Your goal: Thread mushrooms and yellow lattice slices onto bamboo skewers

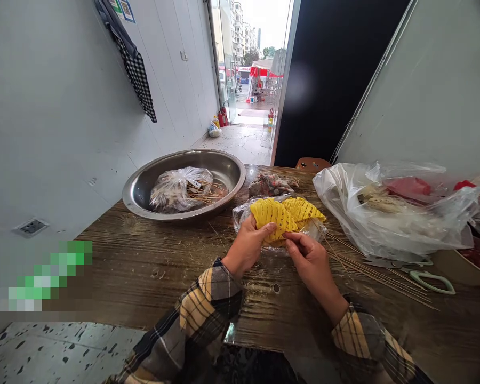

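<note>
My left hand is closed around a yellow food slice cut with rows of slits, its thumb pressed on the top. The fingertips of my right hand pinch at the lower right edge of that slice. Whether they also grip a skewer there is too small to tell. Another yellow slit slice lies just behind, on a clear plastic bag resting on the table. Several thin wooden skewers are spread on the table to the right of my right hand.
A steel basin at the back left holds a plastic bag and skewers. Behind the slices is a crumpled cloth. On the right are a large plastic bag, green-handled scissors and a bowl with red contents.
</note>
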The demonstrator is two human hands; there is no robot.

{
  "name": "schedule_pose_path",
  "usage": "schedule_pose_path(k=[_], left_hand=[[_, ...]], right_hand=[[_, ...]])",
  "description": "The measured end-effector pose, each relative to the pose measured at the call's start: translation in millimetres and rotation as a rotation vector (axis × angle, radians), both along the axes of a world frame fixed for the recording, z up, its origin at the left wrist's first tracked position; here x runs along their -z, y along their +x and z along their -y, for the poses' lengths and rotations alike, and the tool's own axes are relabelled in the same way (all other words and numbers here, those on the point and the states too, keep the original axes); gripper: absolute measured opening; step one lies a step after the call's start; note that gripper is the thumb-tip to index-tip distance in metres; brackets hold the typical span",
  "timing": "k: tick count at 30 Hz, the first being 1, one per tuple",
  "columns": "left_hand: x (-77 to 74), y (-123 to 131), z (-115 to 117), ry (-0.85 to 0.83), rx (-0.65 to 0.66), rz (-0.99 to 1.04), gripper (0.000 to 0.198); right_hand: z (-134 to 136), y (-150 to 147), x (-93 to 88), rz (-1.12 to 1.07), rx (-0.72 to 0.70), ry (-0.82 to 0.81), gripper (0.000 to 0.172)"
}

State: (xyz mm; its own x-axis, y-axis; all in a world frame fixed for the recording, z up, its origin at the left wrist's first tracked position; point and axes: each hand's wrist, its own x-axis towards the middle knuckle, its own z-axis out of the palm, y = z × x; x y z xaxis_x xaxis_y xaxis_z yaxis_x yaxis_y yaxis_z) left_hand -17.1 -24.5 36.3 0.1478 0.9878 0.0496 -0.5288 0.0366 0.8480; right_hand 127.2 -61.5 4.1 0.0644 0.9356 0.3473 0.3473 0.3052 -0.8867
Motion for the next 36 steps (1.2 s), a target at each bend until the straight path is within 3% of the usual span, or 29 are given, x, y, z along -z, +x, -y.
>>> schedule_pose_path(k=[12,36], left_hand=[[2.8,2.0,0.0,-0.045,-0.007,0.056,0.044],[2.6,3.1,4.5,-0.022,0.089,0.004,0.038]], right_hand=[[1.0,-3.0,0.9,-0.003,0.021,0.019,0.021],[-2.9,-2.9,-1.5,-0.355,-0.046,-0.211,0.03]])
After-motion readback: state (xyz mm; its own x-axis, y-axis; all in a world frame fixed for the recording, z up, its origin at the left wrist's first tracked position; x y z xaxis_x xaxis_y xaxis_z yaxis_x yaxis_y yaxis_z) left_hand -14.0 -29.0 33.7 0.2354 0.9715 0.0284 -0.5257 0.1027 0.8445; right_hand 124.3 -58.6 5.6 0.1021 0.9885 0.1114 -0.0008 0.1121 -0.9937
